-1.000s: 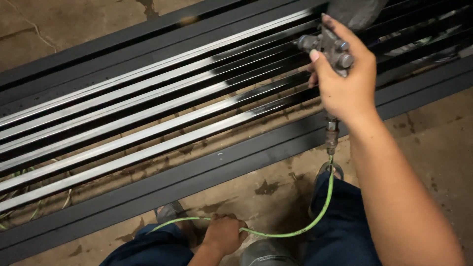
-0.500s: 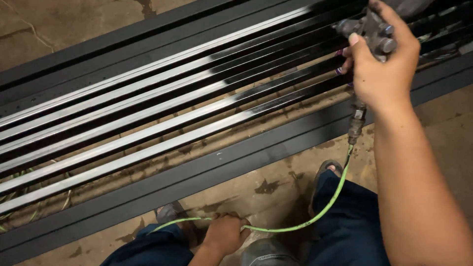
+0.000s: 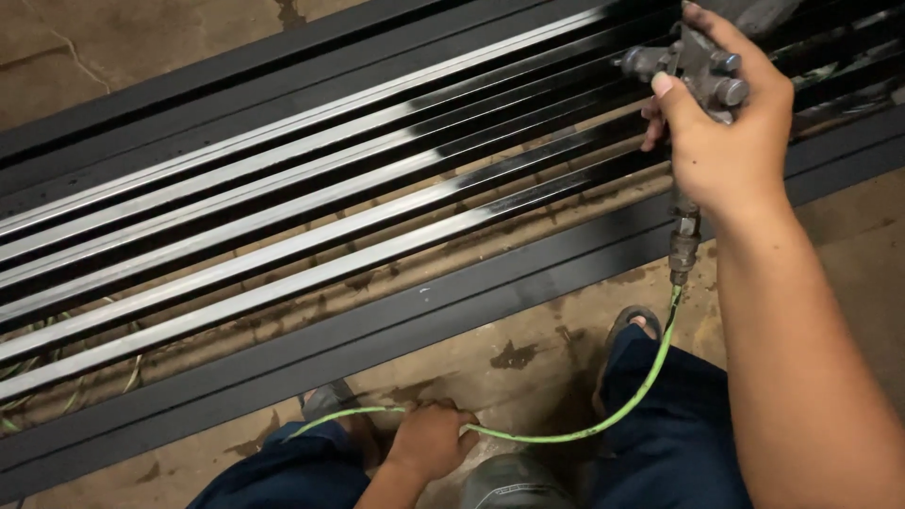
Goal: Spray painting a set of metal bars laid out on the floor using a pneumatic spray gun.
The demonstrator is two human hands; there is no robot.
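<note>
My right hand (image 3: 726, 141) grips a grey metal spray gun (image 3: 693, 71) over a long metal grille frame (image 3: 377, 283) lying on the floor. The bars under the gun are black with paint; the bars (image 3: 236, 273) further left are bare silver metal. A green hose (image 3: 603, 415) drops from the gun's fitting and curves down to my left hand (image 3: 429, 438), which is closed around it low in the view between my knees.
The stained concrete floor (image 3: 528, 353) lies in front of the frame. My feet in sandals (image 3: 632, 325) stand close to the frame's near rail. A grey rounded object (image 3: 514, 481) sits at the bottom edge between my legs.
My right hand carried the spray gun to the right and then back leftward along the bars. The black painted stretch now reaches further left. My left hand stays on the hose.
</note>
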